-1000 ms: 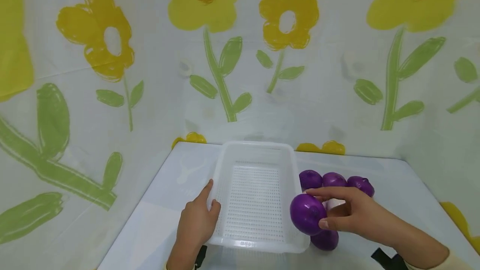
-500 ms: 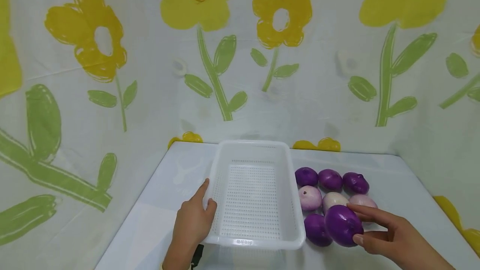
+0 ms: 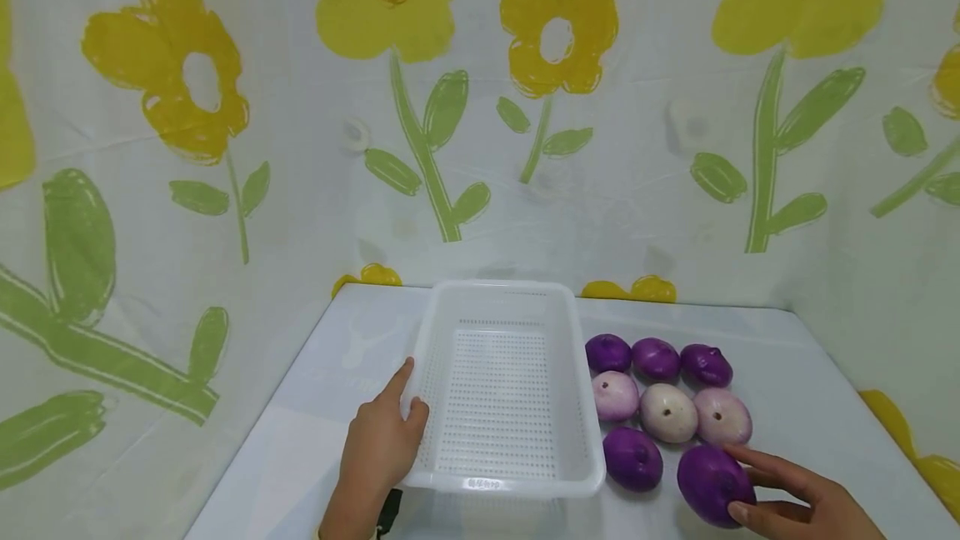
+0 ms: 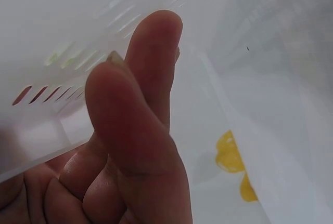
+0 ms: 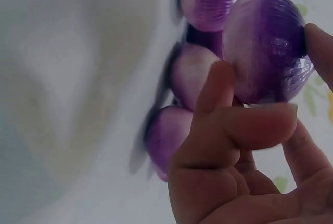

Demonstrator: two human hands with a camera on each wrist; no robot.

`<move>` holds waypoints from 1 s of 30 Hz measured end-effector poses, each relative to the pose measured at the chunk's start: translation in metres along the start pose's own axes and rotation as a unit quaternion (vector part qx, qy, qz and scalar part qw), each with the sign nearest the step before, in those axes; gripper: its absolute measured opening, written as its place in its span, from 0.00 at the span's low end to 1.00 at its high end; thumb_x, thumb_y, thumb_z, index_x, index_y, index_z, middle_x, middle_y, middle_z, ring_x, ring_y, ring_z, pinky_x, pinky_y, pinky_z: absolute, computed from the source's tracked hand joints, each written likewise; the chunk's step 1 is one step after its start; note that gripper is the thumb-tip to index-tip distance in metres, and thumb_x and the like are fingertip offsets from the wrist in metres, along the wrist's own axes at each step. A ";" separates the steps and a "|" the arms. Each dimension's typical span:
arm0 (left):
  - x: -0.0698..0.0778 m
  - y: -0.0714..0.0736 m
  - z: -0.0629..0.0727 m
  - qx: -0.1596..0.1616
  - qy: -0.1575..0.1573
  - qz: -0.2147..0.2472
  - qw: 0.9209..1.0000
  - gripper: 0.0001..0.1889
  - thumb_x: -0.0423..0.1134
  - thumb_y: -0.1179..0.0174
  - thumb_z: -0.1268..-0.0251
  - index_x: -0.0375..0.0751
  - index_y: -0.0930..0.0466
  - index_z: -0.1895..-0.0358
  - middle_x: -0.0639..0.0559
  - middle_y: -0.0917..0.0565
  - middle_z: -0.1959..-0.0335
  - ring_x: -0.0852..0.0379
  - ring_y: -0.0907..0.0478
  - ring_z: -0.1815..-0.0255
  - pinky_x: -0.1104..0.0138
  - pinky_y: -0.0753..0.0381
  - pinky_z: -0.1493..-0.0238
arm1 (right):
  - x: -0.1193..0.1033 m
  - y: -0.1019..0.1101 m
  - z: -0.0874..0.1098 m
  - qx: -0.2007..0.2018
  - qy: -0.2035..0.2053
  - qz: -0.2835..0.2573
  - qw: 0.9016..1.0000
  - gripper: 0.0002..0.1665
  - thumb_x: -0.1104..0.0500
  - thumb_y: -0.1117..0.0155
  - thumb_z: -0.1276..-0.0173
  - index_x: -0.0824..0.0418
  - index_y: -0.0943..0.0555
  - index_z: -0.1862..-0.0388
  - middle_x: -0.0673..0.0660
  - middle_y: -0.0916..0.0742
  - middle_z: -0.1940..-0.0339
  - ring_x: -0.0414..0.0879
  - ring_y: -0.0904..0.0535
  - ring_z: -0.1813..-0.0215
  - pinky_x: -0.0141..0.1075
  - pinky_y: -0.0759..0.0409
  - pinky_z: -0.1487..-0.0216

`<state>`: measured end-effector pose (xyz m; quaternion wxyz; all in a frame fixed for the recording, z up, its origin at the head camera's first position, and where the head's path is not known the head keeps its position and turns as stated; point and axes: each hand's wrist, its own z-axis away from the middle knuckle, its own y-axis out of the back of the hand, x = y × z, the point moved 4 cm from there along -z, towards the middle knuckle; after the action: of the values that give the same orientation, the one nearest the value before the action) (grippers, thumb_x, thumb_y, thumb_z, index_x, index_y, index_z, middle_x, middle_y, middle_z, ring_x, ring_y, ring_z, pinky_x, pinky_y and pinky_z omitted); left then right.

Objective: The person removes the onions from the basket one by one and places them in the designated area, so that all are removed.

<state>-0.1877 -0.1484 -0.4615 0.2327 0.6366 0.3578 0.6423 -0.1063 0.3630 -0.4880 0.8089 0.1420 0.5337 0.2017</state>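
Observation:
My right hand [image 3: 806,500] pinches a purple onion [image 3: 715,486] between thumb and fingertips at the front right; whether the onion touches the table cannot be told. In the right wrist view this onion [image 5: 265,44] is purple and pale, with others behind. Beside it lies another purple onion [image 3: 633,458]. Farther back sit pale onions [image 3: 668,412] in a row, then a row of purple onions [image 3: 656,359]. My left hand [image 3: 378,440] holds the left rim of a white perforated plastic basket [image 3: 491,486], index finger stretched along it. Its lower fingers [image 4: 99,182] look curled.
The white table [image 3: 300,423] ends at a back edge close behind the basket. A cloth with yellow flowers and green leaves [image 3: 600,215] hangs around the back and sides. The basket stands directly left of the onions.
My right hand has carried the purple onion from the basket's right rim to the right and down towards the table, uncovering the pale onions. The left hand stays at the basket.

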 end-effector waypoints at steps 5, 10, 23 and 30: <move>-0.001 0.000 0.000 0.006 0.003 0.004 1.000 0.33 0.43 0.43 0.24 0.49 0.34 0.18 0.42 0.13 0.73 0.56 0.25 0.85 0.61 0.29 0.86 | 0.012 -0.001 -0.005 0.028 -0.023 0.004 0.999 0.50 0.41 0.22 0.34 0.58 0.30 0.19 0.74 0.22 0.30 0.58 0.12 0.48 0.49 0.12 0.54; -0.001 0.001 0.000 0.007 0.000 0.004 1.000 0.33 0.43 0.43 0.24 0.49 0.34 0.18 0.41 0.12 0.71 0.56 0.25 0.84 0.61 0.28 0.85 | 0.026 -0.009 -0.013 0.048 -0.040 -0.018 0.998 0.54 0.39 0.20 0.39 0.58 0.30 0.19 0.74 0.20 0.33 0.60 0.13 0.48 0.50 0.12 0.55; 0.000 0.001 0.002 0.004 -0.005 0.007 1.000 0.33 0.43 0.43 0.24 0.49 0.34 0.18 0.39 0.11 0.68 0.56 0.25 0.84 0.61 0.28 0.84 | 0.048 -0.024 -0.032 0.052 -0.068 0.010 0.996 0.61 0.34 0.17 0.45 0.64 0.31 0.22 0.73 0.15 0.41 0.61 0.12 0.53 0.52 0.12 0.58; 0.000 0.001 0.001 0.006 -0.003 0.002 1.000 0.33 0.43 0.43 0.24 0.50 0.34 0.18 0.42 0.12 0.72 0.56 0.25 0.85 0.61 0.29 0.85 | 0.044 -0.024 -0.030 0.060 -0.076 0.001 0.995 0.64 0.32 0.18 0.47 0.65 0.32 0.21 0.75 0.17 0.41 0.63 0.13 0.52 0.52 0.12 0.59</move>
<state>-0.1861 -0.1488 -0.4606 0.2287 0.6408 0.3600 0.6383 -0.1145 0.3634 -0.5456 0.8368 0.2056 0.4820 0.1587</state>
